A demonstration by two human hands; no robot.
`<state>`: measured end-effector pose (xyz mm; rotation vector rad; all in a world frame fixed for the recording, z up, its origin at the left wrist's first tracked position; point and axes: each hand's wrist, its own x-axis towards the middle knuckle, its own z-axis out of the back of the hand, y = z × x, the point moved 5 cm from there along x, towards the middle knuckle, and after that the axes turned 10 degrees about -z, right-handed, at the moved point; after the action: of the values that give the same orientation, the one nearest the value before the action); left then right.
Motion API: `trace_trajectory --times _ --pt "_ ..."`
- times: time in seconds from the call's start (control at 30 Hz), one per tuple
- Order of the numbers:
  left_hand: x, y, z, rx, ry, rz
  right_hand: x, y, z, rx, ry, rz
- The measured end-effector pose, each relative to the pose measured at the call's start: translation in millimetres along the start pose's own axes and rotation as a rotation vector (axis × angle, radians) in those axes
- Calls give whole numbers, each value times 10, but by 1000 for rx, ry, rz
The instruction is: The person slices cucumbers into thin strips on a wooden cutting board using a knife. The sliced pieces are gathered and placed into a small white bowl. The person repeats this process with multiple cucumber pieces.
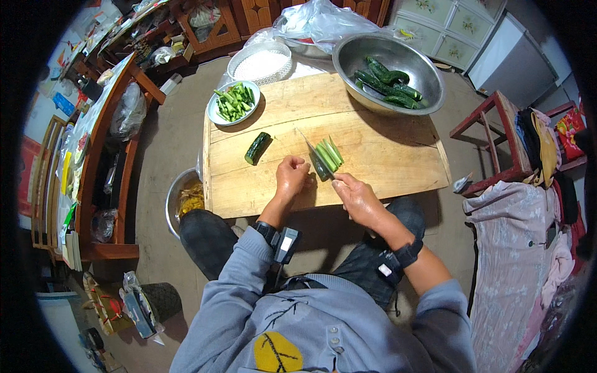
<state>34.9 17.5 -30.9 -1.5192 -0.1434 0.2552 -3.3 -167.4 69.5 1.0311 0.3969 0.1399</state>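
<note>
My right hand (357,196) grips the handle of a kitchen knife (311,147), whose blade points up and left across the wooden cutting board (396,172). Cut cucumber strips (329,155) lie right of the blade, and a dark green cucumber piece (321,170) is partly behind it. Left of the knife is my left hand (292,176), fingers curled near the board; whether they hold anything is unclear. A thick cucumber piece (257,148) lies apart to its upper left. At the board's upper left, a white plate (213,110) holds cut cucumber strips (234,101).
Whole cucumbers (389,84) lie in a large steel bowl (431,95) at the board's upper right. A perforated basket (275,74) stands behind the board. A metal basin (171,196) with yellowish scraps is low on the left. A red wooden stool (510,135) stands at right.
</note>
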Motion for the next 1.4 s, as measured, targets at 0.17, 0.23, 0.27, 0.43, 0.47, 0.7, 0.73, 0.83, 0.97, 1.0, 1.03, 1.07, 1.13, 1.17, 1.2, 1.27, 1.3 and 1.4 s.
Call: trace_trajectory --times 0.17,0.23,0.27,0.43,0.47,0.7,0.73,0.83,0.97,1.0,1.03,1.07,1.13,1.17,1.2,1.27,1.3,1.4 --pt "28 165 -234 89 -2 -21 44 -75 7 -1 16 -69" --pt "49 183 -238 239 -66 -69 -4 -54 60 56 62 -134" --pt "58 194 -226 270 -64 -70 -19 -45 61 117 111 -202" --pt "4 172 -188 144 -20 -44 -123 140 103 133 66 -87" --pt "-9 139 -184 132 -13 -36 -130 155 101 143 67 -79" --pt "-82 -89 -193 241 -40 -47 -142 124 77 133 135 -207" --pt "-69 -108 -187 299 -57 -86 -149 117 78 144 142 -225" --pt "-40 -86 -183 340 -68 -122 -134 110 61 122 134 -216" --pt "-29 -55 -176 382 -70 -148 -25 87 11 30 84 -107" --pt "-30 -47 -176 390 -70 -137 14 67 -6 16 76 -94" --pt "-34 -45 -176 395 -74 -138 53 32 -28 20 78 -110" --pt "-26 -54 -172 400 -80 -142 79 13 -47 23 76 -109" --pt "-36 -44 -175 405 -78 -124 101 -15 -69 28 71 -96" --pt "-35 -53 -176 405 -84 -137 99 -24 -59 16 57 -98" --pt "-37 -54 -175 432 -80 -141 83 -46 -54 81 94 -135" --pt "-19 -58 -179 472 -79 -159 54 -80 -21 172 153 -237" --pt "-16 -55 -173 460 -84 -169 39 -55 1 187 134 -219" --pt "-29 15 -160 405 -66 -110 -34 17 21 219 113 -190"
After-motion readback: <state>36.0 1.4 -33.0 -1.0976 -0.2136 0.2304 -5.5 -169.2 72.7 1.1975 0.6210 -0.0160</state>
